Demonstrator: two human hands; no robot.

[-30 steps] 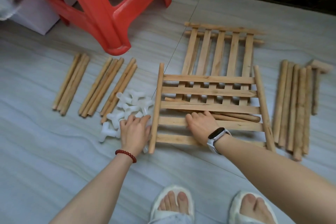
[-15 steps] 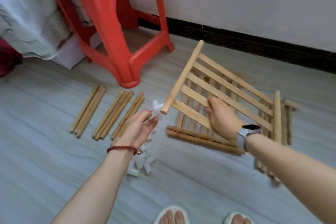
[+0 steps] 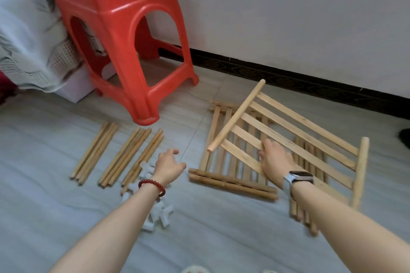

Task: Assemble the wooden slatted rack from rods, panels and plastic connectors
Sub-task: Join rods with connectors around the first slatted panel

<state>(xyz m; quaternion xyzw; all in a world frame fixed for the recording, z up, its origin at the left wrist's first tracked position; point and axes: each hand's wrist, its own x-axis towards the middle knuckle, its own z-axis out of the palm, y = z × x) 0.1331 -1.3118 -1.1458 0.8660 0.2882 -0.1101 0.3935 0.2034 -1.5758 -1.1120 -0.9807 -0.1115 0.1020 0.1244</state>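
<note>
Right hand [image 3: 274, 159] grip pinching tilted slatted panel [image 3: 295, 137]; left hand [image 3: 168, 166] outstretched, grip loose, empty, above connectors [image 3: 158, 213].

Single head-worn wide-angle view, looking forward and down from above the floor [image 3: 66, 217]. Close over both forearms, reaching in from the bottom edge. Faces the white wall [image 3: 288, 17] and dark skirting [image 3: 288, 77] across the top; red stool [image 3: 119, 35] at upper left.

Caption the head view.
Right hand lifts a slatted wooden panel; left hand hovers above white plastic connectors.
</note>
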